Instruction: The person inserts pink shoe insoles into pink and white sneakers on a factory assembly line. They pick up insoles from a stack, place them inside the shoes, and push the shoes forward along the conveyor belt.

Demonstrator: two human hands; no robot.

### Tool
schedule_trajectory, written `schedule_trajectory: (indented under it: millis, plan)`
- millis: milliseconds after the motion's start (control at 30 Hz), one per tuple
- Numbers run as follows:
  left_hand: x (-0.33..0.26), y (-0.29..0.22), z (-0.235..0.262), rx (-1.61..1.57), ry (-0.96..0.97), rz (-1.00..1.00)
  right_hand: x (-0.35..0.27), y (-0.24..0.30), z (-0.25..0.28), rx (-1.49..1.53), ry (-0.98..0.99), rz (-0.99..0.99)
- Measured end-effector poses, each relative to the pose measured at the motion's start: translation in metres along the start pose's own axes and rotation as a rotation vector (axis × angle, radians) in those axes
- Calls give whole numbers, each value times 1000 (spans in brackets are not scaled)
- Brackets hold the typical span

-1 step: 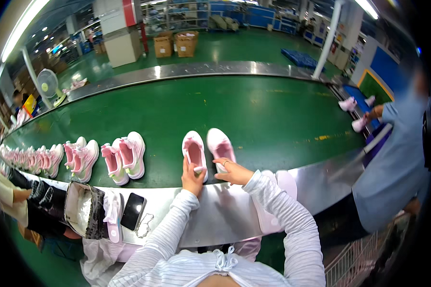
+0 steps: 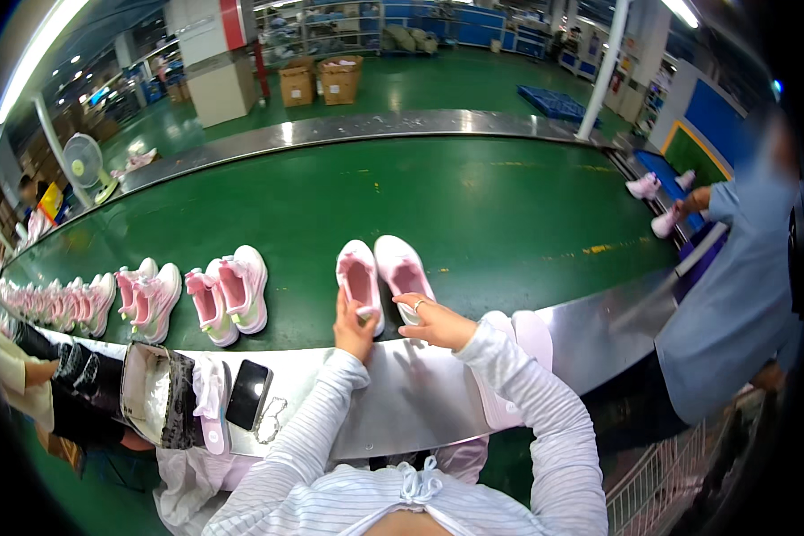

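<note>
Two pink-and-white shoes lie side by side in front of me on the green work surface, toes pointing away. My left hand [image 2: 355, 337] is closed on the heel of the left shoe [image 2: 357, 255], thumb near its opening. At the heel of the right shoe [image 2: 397, 253], my right hand [image 2: 442, 325] has its fingers and thumb round the collar. The two shoes nearly touch along their inner sides. Under my right forearm, partly hidden, is a pair of pale pink soles [image 2: 533, 339] on the metal edge.
To the left stand two shoe pairs [image 2: 228, 295], then a long row of similar shoes [image 2: 71, 299]. A phone [image 2: 248, 395], a thin chain [image 2: 272, 420], a pale sole [image 2: 213, 435] and an open box [image 2: 156, 393] lie along the metal ledge [image 2: 402, 402]. A co-worker [image 2: 732, 295] handles shoes at right.
The right shoe has come left, closer to the left one, with my right hand on it. The left shoe has shifted slightly.
</note>
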State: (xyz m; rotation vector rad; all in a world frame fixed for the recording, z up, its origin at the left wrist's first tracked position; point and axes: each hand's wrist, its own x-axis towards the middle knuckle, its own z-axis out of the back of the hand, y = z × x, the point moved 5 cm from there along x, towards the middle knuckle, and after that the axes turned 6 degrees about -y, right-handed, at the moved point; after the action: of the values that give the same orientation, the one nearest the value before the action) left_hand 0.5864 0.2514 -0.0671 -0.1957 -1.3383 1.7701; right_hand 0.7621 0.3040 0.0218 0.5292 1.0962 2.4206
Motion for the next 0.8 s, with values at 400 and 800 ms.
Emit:
schedule_trajectory:
  millis: [400, 800]
  plan:
    - [55, -39, -61, 47, 168, -180, -196, -45, 72, -801, -240, -922]
    - [86, -28, -68, 212, 245, -301, -170, 1, 97, -676, -541, -654]
